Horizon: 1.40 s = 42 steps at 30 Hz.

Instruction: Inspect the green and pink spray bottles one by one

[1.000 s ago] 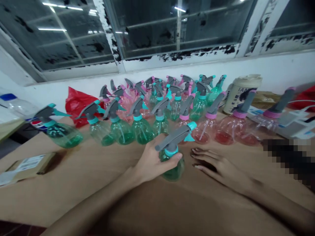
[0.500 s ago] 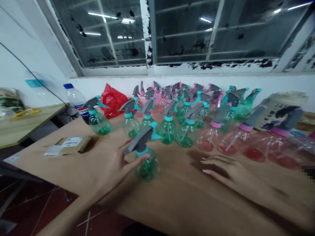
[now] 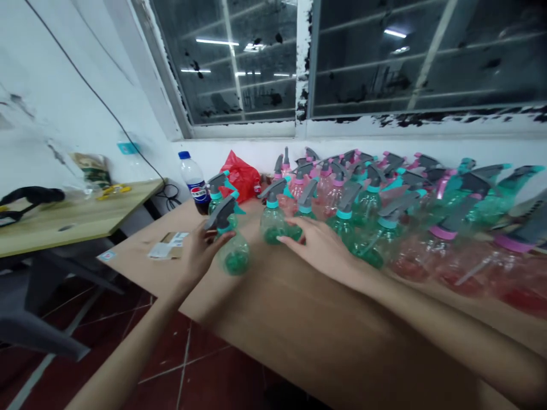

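My left hand [image 3: 197, 250] is closed around the neck of a clear spray bottle [image 3: 236, 259] with green liquid, a turquoise collar and a grey trigger head. Directly behind it stands another green spray bottle [image 3: 217, 185], partly hidden. My right hand [image 3: 318, 245] reaches in front of a green spray bottle [image 3: 306, 196], thumb and forefinger apart; whether it touches that bottle I cannot tell. Left of its thumb stands one more green spray bottle [image 3: 273, 219]. Pink spray bottles [image 3: 421, 253] line the right side.
Several more spray bottles crowd the table [image 3: 273, 313] below the window. A red plastic bag [image 3: 241, 176] and a cola bottle [image 3: 196, 185] stand at the back left. A flat cardboard package [image 3: 171, 246] lies near the left edge. A second table [image 3: 98, 219] adjoins on the left.
The view has turned left. My left hand has carried its spray bottle left, close to the bottle by the cola. My right hand has moved left from before the pink bottles to the green ones.
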Each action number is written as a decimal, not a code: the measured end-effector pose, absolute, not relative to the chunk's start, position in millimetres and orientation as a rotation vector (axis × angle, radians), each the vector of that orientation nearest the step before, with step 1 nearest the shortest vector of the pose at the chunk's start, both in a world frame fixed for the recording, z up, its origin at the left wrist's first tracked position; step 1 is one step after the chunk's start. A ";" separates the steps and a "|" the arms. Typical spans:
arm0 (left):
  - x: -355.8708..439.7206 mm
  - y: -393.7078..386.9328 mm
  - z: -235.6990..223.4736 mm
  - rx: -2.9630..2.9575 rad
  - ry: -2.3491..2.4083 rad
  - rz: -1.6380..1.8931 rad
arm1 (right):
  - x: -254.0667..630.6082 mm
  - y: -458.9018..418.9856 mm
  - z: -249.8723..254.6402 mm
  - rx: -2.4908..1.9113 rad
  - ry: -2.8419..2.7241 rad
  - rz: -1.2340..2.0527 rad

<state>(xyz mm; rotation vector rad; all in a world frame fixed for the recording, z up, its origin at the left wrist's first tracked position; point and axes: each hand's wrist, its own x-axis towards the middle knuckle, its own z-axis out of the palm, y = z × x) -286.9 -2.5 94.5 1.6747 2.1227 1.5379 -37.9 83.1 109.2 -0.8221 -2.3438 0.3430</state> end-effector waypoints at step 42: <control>-310.2 92.3 95.8 2.059 2.171 1.349 | -122.3 124.9 89.5 -1.136 -2.240 0.321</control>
